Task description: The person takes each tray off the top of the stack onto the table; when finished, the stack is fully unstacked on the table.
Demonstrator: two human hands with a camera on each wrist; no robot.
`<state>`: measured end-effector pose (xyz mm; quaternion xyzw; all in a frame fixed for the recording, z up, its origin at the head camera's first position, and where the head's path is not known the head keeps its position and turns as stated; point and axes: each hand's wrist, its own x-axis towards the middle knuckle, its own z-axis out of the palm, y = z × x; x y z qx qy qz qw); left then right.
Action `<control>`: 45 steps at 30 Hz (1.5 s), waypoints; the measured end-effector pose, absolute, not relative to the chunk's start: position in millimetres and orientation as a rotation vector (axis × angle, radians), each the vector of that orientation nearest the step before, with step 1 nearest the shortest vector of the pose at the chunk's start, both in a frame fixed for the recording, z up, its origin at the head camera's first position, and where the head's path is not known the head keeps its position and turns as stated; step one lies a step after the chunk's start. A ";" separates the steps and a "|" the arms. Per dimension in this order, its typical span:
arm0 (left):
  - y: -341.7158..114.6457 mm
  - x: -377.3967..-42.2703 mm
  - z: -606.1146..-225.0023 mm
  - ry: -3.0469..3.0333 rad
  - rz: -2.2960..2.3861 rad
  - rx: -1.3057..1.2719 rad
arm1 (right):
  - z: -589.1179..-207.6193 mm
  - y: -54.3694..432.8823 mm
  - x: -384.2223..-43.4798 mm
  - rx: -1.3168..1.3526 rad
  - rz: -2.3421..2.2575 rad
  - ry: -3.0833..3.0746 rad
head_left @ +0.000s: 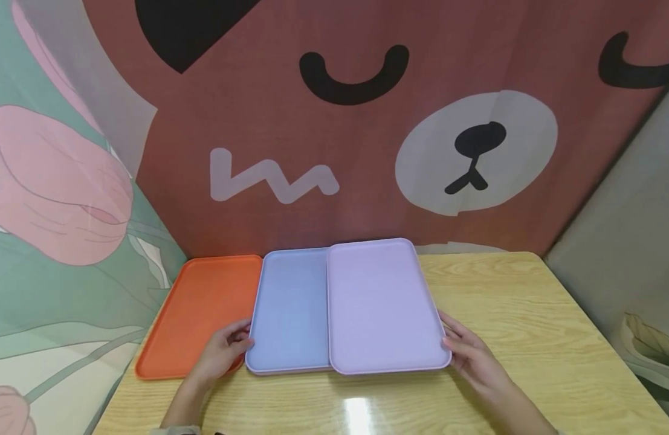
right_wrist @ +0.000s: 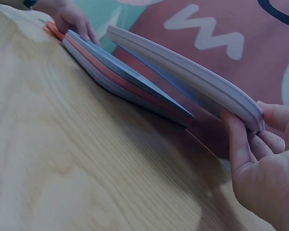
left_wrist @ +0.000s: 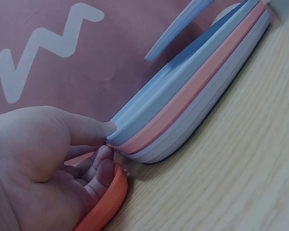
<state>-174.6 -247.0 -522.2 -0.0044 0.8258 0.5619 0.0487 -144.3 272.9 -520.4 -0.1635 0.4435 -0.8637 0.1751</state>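
My right hand [head_left: 472,356] pinches the right edge of a lavender tray [head_left: 385,302]. That tray is lifted, with a gap beneath it in the right wrist view, and overlaps the right part of a blue tray [head_left: 290,302]. The blue tray tops a stack, with a pink tray [left_wrist: 159,120] and a pale lavender layer [left_wrist: 183,130] below it. At the stack's left edge my left hand [head_left: 220,350] pinches the blue tray, thumb on its rim. An orange tray [head_left: 203,308] lies flat to the left, partly under the left hand.
A wooden table [head_left: 497,302] carries the trays and extends to the right. Behind it hangs a reddish-brown cloth [head_left: 269,127] with a bear face. Green cloth with a flower print [head_left: 57,290] borders the left, and grey cloth [head_left: 622,211] the right.
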 end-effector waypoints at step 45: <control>-244.6 -172.8 -519.6 2.479 1.721 -0.052 | -536.6 320.3 -151.1 -0.215 -2.278 1.593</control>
